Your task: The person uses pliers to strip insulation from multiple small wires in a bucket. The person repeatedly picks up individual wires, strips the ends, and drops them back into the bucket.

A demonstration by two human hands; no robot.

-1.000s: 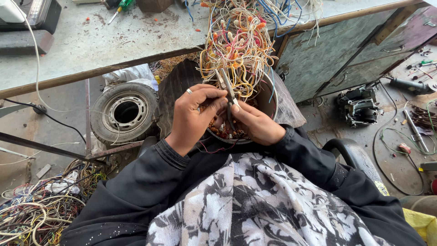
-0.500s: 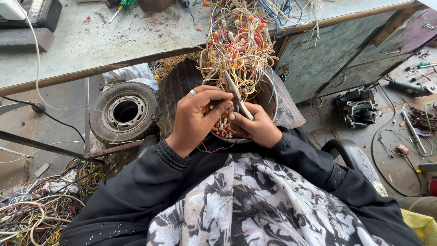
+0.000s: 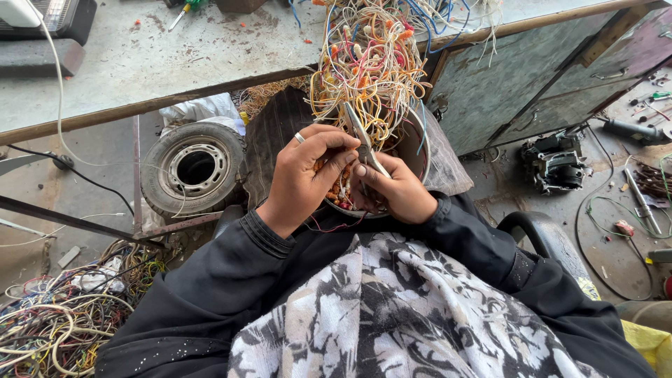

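Observation:
A thick bundle of thin coloured wires [image 3: 367, 66] hangs off the workbench edge into a round metal bowl [image 3: 418, 150] on my lap. My left hand [image 3: 304, 175], a ring on one finger, pinches some of the wire ends at the bowl's near rim. My right hand [image 3: 395, 189] is closed around the handles of metal scissors [image 3: 362, 143], whose blades point up into the bundle. Small orange and red cut pieces [image 3: 341, 190] lie in the bowl between my hands.
A grey workbench [image 3: 175, 63] runs across the top, with a green-handled screwdriver [image 3: 183, 8] on it. A small tyre [image 3: 192, 168] lies on the floor to the left, a heap of scrap wires [image 3: 56, 322] at lower left, motor parts [image 3: 556, 168] and tools at right.
The scissors swung from pointing up-left to pointing up into the bundle, and both hands rose slightly towards the wires. The left fingers closed tighter on the wire ends.

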